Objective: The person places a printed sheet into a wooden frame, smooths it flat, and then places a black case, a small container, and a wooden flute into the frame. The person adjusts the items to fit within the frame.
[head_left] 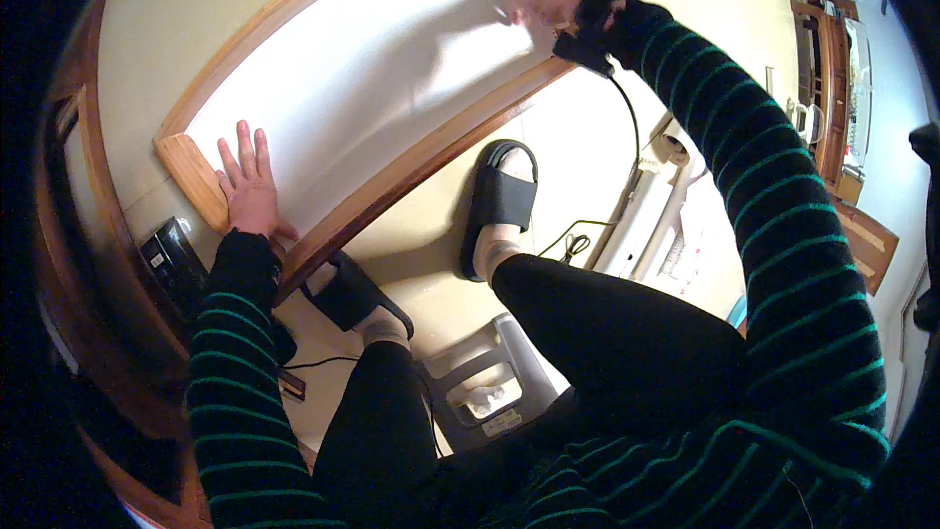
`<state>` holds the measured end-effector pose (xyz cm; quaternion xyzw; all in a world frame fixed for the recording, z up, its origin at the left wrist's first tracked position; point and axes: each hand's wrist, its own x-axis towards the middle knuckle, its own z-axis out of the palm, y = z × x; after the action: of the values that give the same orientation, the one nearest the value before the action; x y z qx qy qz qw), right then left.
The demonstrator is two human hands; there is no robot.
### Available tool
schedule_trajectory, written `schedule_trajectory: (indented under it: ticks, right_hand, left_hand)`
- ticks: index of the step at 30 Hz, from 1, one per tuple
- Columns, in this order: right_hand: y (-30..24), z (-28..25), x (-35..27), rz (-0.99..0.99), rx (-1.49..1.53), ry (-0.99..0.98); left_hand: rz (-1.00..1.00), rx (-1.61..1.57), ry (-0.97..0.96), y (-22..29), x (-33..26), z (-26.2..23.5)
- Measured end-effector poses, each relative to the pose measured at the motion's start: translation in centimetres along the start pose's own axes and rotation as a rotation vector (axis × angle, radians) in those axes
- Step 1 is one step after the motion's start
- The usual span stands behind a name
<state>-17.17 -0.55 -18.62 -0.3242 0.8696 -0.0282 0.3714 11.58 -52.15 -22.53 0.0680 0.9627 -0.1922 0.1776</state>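
A shallow wooden drawer-like box [441, 144] with a white inner panel [362, 69] lies on the floor in front of me, slanting up to the right. My left hand [252, 186] rests on its near left corner, fingers spread over the wooden rim and the white panel. At the far right end, my right hand [548, 8] is over or against the frame. That hand is smeared by motion, so its fingers do not show clearly. A black device [585, 51] with a cable sits by my right wrist. Shadows of my arm fall across the panel.
My feet wear black slippers [501, 198] just below the box. Between my legs is a grey plastic stool [534, 363]. White tubes [632, 226] and a thin cable [576, 245] lie to the right. A black device [173, 260] and dark wooden furniture [93, 147] stand left.
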Motion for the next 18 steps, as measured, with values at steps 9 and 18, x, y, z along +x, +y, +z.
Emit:
schedule_trajectory:
  ticks: [9, 18]
  right_hand:
    - [-2.0, 2.9, -3.7, 0.210, 0.198, -0.140]
    - [-5.3, -0.6, -3.2, 0.148, -0.156, -0.503]
  left_hand:
    - [0.033, -0.164, -0.013, -0.5, -0.5, 0.2]
    - [0.018, -0.125, -0.177, -0.2, -0.7, -1.6]
